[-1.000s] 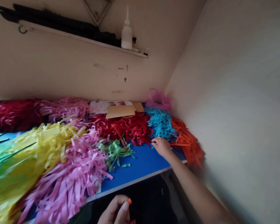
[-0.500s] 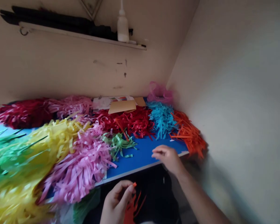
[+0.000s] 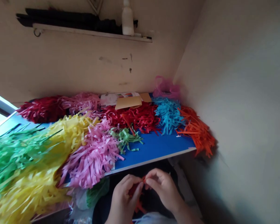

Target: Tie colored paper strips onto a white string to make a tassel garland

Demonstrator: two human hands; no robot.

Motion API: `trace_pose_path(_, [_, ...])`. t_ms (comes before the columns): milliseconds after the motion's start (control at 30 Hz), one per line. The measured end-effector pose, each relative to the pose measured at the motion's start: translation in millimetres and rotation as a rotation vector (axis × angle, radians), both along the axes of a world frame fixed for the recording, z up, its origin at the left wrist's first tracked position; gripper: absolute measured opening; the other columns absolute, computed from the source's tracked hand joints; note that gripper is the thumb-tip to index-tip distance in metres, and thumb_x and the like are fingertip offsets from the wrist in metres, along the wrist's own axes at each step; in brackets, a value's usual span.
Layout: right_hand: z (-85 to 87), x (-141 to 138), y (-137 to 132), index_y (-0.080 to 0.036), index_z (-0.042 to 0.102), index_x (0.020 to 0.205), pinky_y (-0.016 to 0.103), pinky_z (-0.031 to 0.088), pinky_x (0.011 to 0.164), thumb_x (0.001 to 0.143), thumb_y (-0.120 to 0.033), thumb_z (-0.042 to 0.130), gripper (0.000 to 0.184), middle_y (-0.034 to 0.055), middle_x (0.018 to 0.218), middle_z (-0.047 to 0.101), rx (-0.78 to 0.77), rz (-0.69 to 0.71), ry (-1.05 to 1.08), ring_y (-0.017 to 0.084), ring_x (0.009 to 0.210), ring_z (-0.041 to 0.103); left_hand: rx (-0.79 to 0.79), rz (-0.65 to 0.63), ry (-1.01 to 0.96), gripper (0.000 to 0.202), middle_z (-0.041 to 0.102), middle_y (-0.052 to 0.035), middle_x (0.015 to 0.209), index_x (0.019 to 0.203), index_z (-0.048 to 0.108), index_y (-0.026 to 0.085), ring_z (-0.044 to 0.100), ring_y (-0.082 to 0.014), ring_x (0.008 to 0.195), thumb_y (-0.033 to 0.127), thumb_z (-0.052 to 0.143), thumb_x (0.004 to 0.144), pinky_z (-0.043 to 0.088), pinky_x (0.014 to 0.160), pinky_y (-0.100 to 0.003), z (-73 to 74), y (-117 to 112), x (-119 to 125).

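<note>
My left hand (image 3: 126, 194) is closed in a pinch on the top of an orange fringed paper tassel (image 3: 139, 206), below the table's front edge. Touching the same spot, the fingertips of my right hand (image 3: 163, 188) are pinched together on the orange paper. The tassel's strips hang down over my dark lap, partly hidden by the left hand. Nearest on the table lie a pink fringed paper bundle (image 3: 93, 155) and a small light-green one (image 3: 127, 137).
On the blue table (image 3: 151, 149) lie yellow (image 3: 72, 130), green (image 3: 16, 149), red (image 3: 142, 116), turquoise (image 3: 169, 113) and orange (image 3: 198, 130) fringed bundles. Brown card (image 3: 128, 102) rests on the red one. A wall shelf (image 3: 91, 32) holds a white bottle (image 3: 127, 21). A wall (image 3: 242, 102) stands at the right.
My right hand has come down and left from above the table edge to meet my left hand at the orange paper. The view has shifted slightly left.
</note>
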State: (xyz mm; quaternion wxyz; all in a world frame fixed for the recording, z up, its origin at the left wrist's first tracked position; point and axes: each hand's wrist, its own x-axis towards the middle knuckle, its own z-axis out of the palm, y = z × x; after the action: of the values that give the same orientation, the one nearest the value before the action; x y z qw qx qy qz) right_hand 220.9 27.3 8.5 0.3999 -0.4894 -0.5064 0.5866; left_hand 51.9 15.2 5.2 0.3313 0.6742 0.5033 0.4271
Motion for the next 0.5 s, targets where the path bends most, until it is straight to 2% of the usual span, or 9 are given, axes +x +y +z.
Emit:
trace_pose_path(167, [0.9,1.4,-3.8,-0.02,0.07,0.083,0.027,0.05,0.074,0.083,-0.022,0.062,0.007,0.0043,0.087,0.068,0.159,0.034,-0.097,0.018,0.083,0.065,0.006,-0.064,0.065,0.013,0.067,-0.0025,0.077,0.085,0.068,0.021,0.064,-0.0112,0.064,0.023,0.056,0.09,0.05,0.057,-0.017,-3.1,-0.4,-3.1])
trace_pose_path(333, [-4.1,1.6,-8.6,-0.021,0.066,0.09,0.026,0.051,0.074,0.08,-0.018,0.063,0.011,0.0021,0.083,0.069,0.06,-0.038,-0.048,0.018,0.079,0.066,-0.02,-0.104,0.084,0.015,0.067,-0.0019,0.075,0.081,0.067,0.023,0.064,-0.0125,0.065,0.025,0.055,0.09,0.05,0.058,-0.019,-6.5,-2.5,-3.2])
trace_pose_path(500, [-2.2,1.3,-13.1,-0.021,0.066,0.082,0.026,0.049,0.076,0.08,-0.016,0.064,0.006,0.0014,0.081,0.07,0.157,-0.046,-0.254,0.018,0.079,0.065,-0.185,0.045,-0.053,0.009,0.069,0.0001,0.074,0.091,0.064,0.023,0.066,-0.0137,0.062,0.029,0.063,0.084,0.053,0.057,-0.019,-12.3,-6.5,0.2])
